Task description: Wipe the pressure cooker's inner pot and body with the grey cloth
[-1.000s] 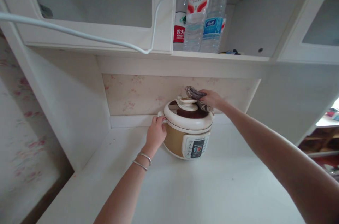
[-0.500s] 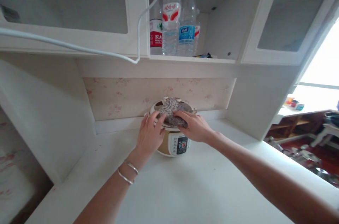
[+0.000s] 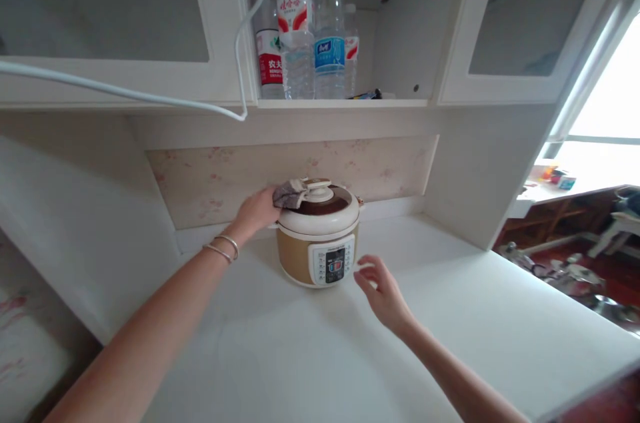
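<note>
A tan and white electric pressure cooker [image 3: 317, 239] stands at the back of a white countertop [image 3: 350, 343], control panel facing me. My left hand [image 3: 257, 210] is closed on a patterned grey-brown cloth [image 3: 289, 194] and presses it against the left edge of the cooker's lid. Two thin bangles circle that wrist. My right hand [image 3: 383, 293] hovers open with fingers apart, just right of and in front of the cooker, touching nothing.
Several water bottles [image 3: 300, 29] stand on an open shelf above. A white cable [image 3: 150, 97] hangs across the cabinet front. Frosted cabinet doors [image 3: 505, 16] flank the shelf. A cabinet side wall [image 3: 480, 169] bounds the counter at right; a bright window [image 3: 605, 109] lies beyond.
The cloth passed from my right hand to my left, which moved it to the lid's left edge. My right hand came off the lid and dropped in front of the cooker.
</note>
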`<state>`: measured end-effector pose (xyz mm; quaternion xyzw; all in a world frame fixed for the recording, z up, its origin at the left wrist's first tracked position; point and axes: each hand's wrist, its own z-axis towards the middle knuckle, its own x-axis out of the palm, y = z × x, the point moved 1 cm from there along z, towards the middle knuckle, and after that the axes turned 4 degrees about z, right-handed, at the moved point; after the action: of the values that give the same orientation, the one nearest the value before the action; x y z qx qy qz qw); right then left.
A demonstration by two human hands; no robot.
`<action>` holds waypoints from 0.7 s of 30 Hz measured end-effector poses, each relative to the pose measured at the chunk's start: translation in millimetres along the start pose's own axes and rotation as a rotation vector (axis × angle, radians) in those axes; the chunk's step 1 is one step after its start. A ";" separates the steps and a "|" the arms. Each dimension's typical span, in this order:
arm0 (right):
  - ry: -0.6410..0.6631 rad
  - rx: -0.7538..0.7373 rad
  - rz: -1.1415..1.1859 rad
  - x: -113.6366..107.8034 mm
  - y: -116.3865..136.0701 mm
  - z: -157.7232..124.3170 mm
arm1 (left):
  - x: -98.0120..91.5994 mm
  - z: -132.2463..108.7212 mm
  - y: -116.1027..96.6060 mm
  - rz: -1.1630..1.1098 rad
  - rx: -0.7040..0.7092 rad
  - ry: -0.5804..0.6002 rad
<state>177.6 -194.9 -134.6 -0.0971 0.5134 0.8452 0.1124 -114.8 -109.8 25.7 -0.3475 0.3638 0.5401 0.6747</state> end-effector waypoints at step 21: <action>0.277 0.207 -0.180 -7.7 -66.3 -59.6 | 85.6 -114.2 -47.9 0.018 0.358 -0.389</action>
<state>207.0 -218.9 -215.6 -0.2462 0.5974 0.7529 0.1253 -67.9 -175.9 -101.2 -0.1090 0.3199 0.5299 0.7778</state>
